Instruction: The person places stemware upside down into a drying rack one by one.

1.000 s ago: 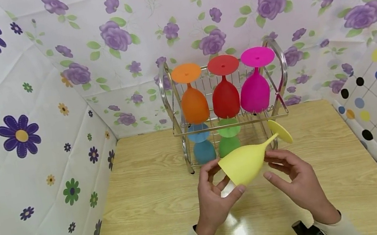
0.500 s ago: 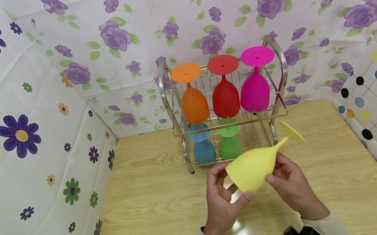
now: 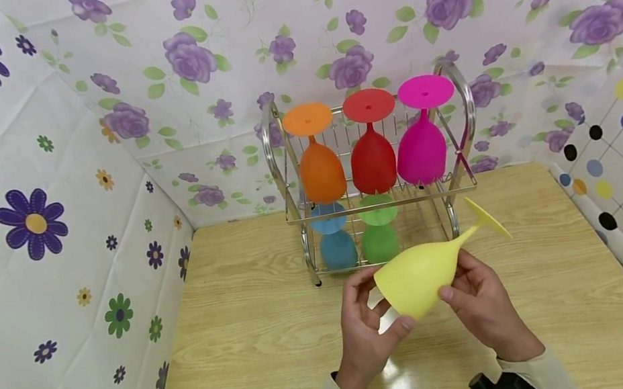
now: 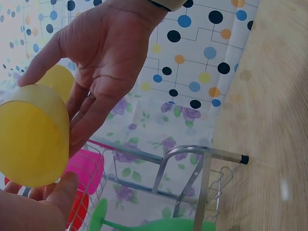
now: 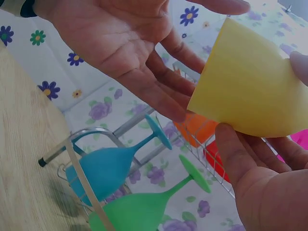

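Note:
A yellow plastic goblet (image 3: 419, 279) is held tilted over the table, its open rim to the left and its stem and round foot up to the right. My right hand (image 3: 491, 309) grips the bowl near the stem, thumb in front and fingers behind. At the rim, my left hand (image 3: 370, 335) has its thumb at the lower edge and fingers at the upper edge. The left wrist view looks into the goblet's open mouth (image 4: 31, 144), with the right hand (image 4: 108, 53) above it. In the right wrist view, the left hand's fingertips (image 5: 178, 114) are right at the rim.
Behind the hands stands a two-tier metal rack (image 3: 381, 207). Upside-down orange (image 3: 321, 172), red (image 3: 373, 164) and magenta goblets (image 3: 422, 153) fill its upper tier; blue (image 3: 337, 250) and green goblets (image 3: 380, 243) sit below. Patterned cloth walls enclose the wooden table (image 3: 249, 340).
The yellow goblet has shifted slightly right, its foot tipping lower. My right hand has closed its thumb and fingers onto the bowl, and the left hand moved right with the rim.

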### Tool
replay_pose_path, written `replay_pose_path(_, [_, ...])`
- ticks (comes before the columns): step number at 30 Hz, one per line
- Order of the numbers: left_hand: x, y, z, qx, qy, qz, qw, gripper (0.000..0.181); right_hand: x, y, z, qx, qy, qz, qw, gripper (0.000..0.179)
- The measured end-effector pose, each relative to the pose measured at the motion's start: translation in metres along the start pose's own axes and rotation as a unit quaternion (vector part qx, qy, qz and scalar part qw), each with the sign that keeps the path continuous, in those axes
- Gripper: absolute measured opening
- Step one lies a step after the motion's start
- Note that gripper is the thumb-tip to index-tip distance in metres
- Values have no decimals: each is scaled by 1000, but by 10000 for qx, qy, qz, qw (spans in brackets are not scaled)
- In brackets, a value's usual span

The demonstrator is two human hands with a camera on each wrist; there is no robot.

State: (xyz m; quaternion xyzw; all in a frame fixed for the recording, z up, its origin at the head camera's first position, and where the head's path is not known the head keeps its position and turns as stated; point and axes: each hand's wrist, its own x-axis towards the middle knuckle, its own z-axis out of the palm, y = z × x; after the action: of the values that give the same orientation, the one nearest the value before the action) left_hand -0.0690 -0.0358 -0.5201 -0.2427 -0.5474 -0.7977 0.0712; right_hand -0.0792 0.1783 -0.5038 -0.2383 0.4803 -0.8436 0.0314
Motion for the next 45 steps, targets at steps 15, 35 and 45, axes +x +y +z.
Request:
replay_pose_path(15, [2,0,-43,1123,699,-318,9907,64,4,-1,-3,-1235,536,352,9903,59])
replay_pose_path(35, [24,-33,-123,2398,1851,-918,9486,58,14,4,-38,-3470,801,297,9339,75])
replay_pose_path(45, [33,-51,-139,2892,2190,-1126,9251,50,16,13,-56,-3828,997,748,9154,77])
